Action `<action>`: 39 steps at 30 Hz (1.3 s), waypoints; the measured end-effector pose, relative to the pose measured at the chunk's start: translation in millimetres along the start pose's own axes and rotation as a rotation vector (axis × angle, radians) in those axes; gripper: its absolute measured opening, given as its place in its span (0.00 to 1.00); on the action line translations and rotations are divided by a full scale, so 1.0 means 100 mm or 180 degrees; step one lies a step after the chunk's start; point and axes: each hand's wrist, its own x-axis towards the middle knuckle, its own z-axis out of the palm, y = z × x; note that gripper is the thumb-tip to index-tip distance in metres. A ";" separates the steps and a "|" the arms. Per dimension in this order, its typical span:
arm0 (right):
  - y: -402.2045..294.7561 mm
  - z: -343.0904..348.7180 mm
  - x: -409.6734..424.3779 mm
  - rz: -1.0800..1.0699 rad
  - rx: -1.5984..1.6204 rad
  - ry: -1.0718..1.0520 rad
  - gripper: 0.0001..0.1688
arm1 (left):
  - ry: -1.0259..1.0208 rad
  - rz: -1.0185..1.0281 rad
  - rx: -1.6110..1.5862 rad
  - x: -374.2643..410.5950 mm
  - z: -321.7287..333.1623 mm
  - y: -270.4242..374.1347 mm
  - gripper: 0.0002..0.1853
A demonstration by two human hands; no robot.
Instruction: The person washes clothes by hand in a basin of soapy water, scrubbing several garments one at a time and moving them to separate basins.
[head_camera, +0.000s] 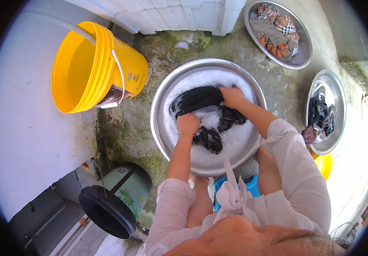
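A large round metal basin (160, 136) full of suds (235, 150) stands on the ground before me. Both hands grip a wet black garment (198, 98) in it. My left hand (188, 124) holds its lower left edge, and my right hand (231, 97) is closed on its upper right part. Between the hands the cloth is raised in a thick fold above the foam. More black cloth (214, 140) lies bunched in the suds near my left hand. The fingertips of both hands are partly hidden by the fabric.
A yellow bucket (132, 70) with a hose (62, 24) in it is at the upper left, a green bucket (129, 185) at the lower left. Metal basins with clothes (279, 35) and with shoes (326, 118) stand to the right. A blue plastic stool (252, 185) is below me.
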 end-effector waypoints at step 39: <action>-0.84 -0.13 -0.47 -0.0596 0.2105 0.0915 0.19 | -0.0423 0.0590 -0.8468 0.10 0.29 0.72 0.21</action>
